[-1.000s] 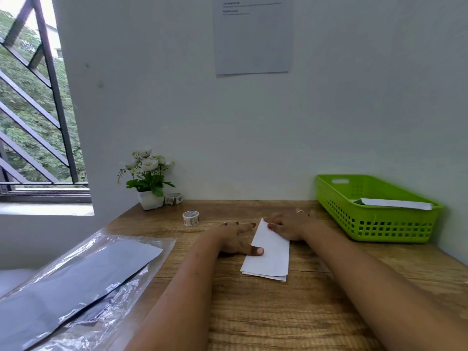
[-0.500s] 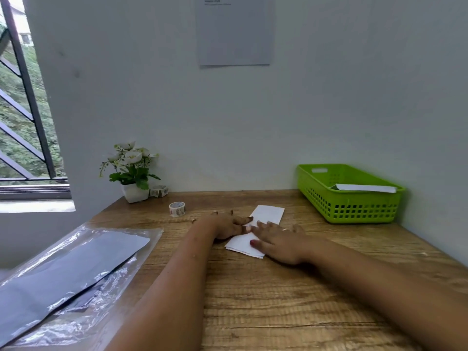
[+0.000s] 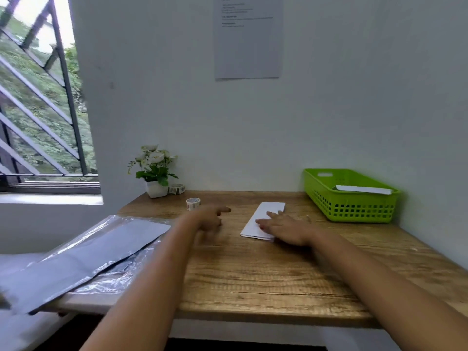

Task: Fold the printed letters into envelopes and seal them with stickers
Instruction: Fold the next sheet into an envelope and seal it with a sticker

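1 right hand [image 3: 288, 230] flat on folded letter [image 3: 269, 208]

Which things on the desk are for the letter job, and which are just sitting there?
For the job: folded letter under the right hand; sticker roll near the left hand; second roll; green basket holding white paper.
Just sitting there: flower pot; plastic-wrapped grey sheets; wall notice.

A wooden table [image 3: 253, 277] meets a pale wall [image 3: 177, 97] at centre frame; a barred window [image 3: 38, 102] at upper left admits daylight, greenery [image 3: 48, 140] showing beyond it.
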Available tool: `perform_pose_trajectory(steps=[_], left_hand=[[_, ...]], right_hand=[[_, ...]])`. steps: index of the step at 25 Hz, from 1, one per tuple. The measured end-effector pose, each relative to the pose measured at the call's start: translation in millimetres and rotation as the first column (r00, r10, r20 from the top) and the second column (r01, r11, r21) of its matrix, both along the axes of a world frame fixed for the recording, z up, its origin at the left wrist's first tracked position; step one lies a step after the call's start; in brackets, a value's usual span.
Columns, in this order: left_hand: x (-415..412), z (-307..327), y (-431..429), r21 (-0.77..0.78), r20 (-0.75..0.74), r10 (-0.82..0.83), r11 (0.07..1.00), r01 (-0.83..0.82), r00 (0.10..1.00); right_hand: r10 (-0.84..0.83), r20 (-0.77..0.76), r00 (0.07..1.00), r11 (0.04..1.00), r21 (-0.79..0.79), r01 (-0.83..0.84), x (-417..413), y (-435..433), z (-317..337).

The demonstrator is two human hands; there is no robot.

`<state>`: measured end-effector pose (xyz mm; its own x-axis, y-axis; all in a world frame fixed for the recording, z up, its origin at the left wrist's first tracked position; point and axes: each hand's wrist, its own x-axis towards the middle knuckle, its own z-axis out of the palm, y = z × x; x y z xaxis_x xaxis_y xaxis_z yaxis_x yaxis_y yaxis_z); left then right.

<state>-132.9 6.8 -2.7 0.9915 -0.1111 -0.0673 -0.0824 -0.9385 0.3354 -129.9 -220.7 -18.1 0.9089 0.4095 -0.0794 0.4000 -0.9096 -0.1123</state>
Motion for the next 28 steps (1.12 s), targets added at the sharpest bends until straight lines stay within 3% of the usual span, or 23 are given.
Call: perform_pose_trajectory(steps=[2, 4, 7, 10, 13, 16, 18, 20, 23, 25, 28], left_hand=[[-27, 14, 45, -0.03, 0.053, 0.113, 0.993, -0.112, 0.992], [-58, 22, 99, -0.041, 0.102, 0.284, 0.959, -0.281, 0.953], [-107, 19, 165, 0.06, 0.035, 0.493, 0.868, -0.494, 0.87], [-135, -5, 192, 0.136, -0.1, 0.575, 0.817, -0.561, 0.812], [-138, -18, 193, 0.038, 0.018, 0.615, 0.788, -0.615, 0.788], [-131, -14, 192, -0.171, 0.174, 0.597, 0.801, -0.573, 0.783], [-125, -8, 189, -0.387, 0.208, 0.606, 0.772, -0.504, 0.768], [-118, 2, 180, -0.643, 0.172, 0.635, 0.651, -0.402, 0.753], [-91, 20, 156, -0.837, 0.164, 0.696, 0.473, -0.275, 0.699], [-68, 31, 128, -0.917, 0.118, 0.638, 0.364, -0.163, 0.761], [-32, 38, 85, -0.954, 0.021, 0.433, 0.279, -0.113, 0.901]], right_hand=[[0.055, 0.112, 0.992, 0.988, 0.136, -0.071, -14, 26, 12], [0.177, 0.13, 0.976, 0.946, 0.252, -0.205, -31, 66, 22], [0.408, 0.095, 0.908, 0.888, 0.19, -0.419, -58, 136, 19], [0.436, 0.054, 0.898, 0.878, 0.196, -0.437, -73, 190, 9], [0.405, 0.077, 0.911, 0.895, 0.171, -0.412, -77, 216, 1], [0.353, 0.061, 0.934, 0.893, 0.275, -0.356, -78, 221, -3], [0.339, 0.002, 0.941, 0.85, 0.428, -0.307, -81, 217, 0], [0.316, -0.06, 0.947, 0.747, 0.631, -0.21, -83, 210, 8], [0.381, -0.201, 0.903, 0.501, 0.865, -0.018, -76, 190, 27], [0.382, -0.208, 0.901, 0.434, 0.901, 0.024, -60, 172, 35], [0.205, -0.194, 0.959, 0.374, 0.921, 0.107, -20, 132, 41]])
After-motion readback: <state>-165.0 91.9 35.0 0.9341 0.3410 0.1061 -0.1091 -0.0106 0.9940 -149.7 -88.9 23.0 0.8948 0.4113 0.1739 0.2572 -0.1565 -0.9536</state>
